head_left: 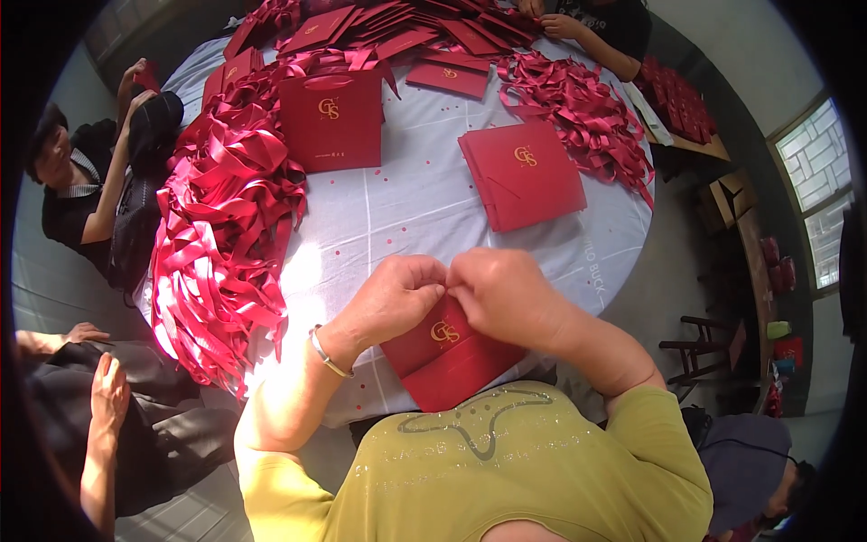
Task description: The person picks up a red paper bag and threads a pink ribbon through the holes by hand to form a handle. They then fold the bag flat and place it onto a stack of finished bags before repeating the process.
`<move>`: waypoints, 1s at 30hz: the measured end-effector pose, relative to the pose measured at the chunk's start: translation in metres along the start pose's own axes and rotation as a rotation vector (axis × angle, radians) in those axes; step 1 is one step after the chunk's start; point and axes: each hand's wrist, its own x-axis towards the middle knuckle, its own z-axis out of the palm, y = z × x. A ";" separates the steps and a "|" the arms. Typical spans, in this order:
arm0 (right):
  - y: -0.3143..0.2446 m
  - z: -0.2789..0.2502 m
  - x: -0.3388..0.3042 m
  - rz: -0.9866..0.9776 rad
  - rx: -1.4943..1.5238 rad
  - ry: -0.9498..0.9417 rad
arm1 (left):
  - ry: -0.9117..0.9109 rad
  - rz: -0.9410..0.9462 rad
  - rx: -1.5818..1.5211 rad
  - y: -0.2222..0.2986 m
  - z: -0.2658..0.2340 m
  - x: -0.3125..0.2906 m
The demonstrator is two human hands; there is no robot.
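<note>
A flat red paper gift bag (456, 359) with a gold emblem lies at the table's near edge, against my body. Along its far edge my left hand (397, 294) is closed, thumb and forefinger pinched together. Close beside it, almost touching, my right hand (502, 296) pinches at the same edge with its fingers curled. Whatever small part lies between the fingertips is hidden. Beyond my right hand rests a small stack of flat red bags (528, 185). Another red bag (330, 126), with a ribbon handle, lies farther off to the left.
Red ribbons (230, 208) are heaped along the left of the white-covered table (397, 212); more ribbons (578, 108) lie at the far right. Many flat bags (388, 23) are piled at the back. Co-workers sit at the left (90, 181) and far right (601, 36). A chair (709, 348) stands at right.
</note>
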 end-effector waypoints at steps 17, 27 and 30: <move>0.024 -0.050 0.070 0.209 0.511 -0.889 | 0.278 0.260 0.339 0.015 0.022 -0.018; 0.038 -0.028 0.090 0.382 0.807 -1.315 | 0.302 0.435 0.521 0.027 0.032 -0.035; 0.038 -0.019 0.081 0.495 0.820 -1.184 | 0.301 0.392 0.514 0.025 0.030 -0.033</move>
